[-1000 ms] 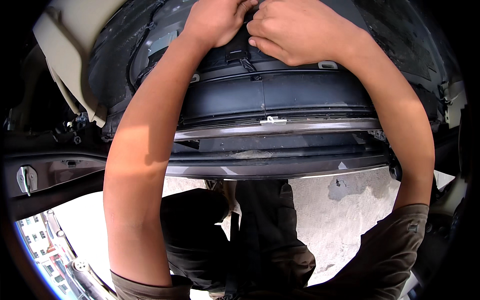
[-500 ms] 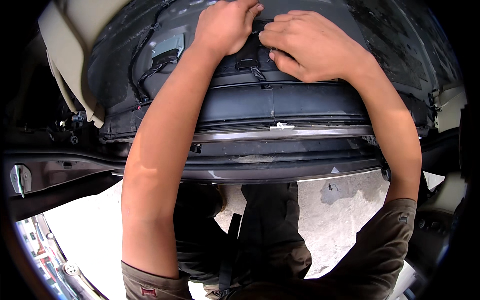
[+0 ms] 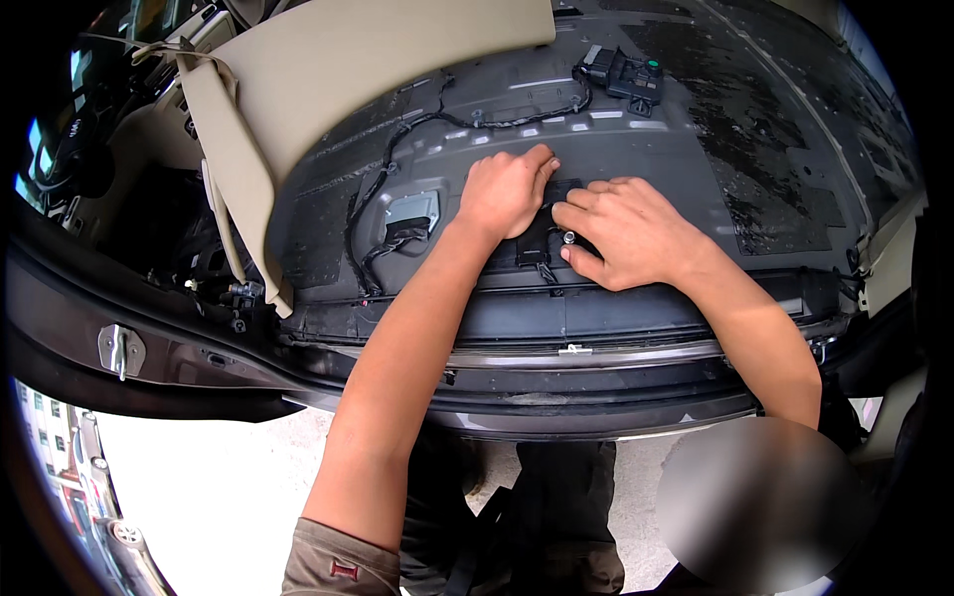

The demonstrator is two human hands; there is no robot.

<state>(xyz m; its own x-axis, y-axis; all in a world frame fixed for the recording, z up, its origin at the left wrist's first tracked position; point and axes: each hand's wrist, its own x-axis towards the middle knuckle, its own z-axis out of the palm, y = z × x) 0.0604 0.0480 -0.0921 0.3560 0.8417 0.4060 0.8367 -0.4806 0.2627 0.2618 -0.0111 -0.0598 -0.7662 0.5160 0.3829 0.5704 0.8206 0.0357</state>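
My left hand (image 3: pixel 505 192) reaches over a grey metal panel, its fingers curled and pressed together beside a black module (image 3: pixel 538 243) with a short cable at its near end. Anything between those fingers is hidden. On the module's right side, my right hand (image 3: pixel 636 233) is closed, thumb opposite the curled fingers. A small round silver-ended piece (image 3: pixel 568 237) shows between thumb and fingers; the rest of it is covered. Left of the hands, a light grey flat box (image 3: pixel 412 211) with a black plug is fixed to the panel.
A black wiring harness (image 3: pixel 383 179) curves across the panel to a black connector block (image 3: pixel 626 79) at the far side. A beige trim panel (image 3: pixel 397 45) lies at the far left. The vehicle's sill (image 3: pixel 596 422) and a metal striker (image 3: pixel 121 351) are nearer me.
The view has shifted, so the hands appear lower and more of the far panel, harness and connector block shows. Both hands stay at the black module in much the same pose.
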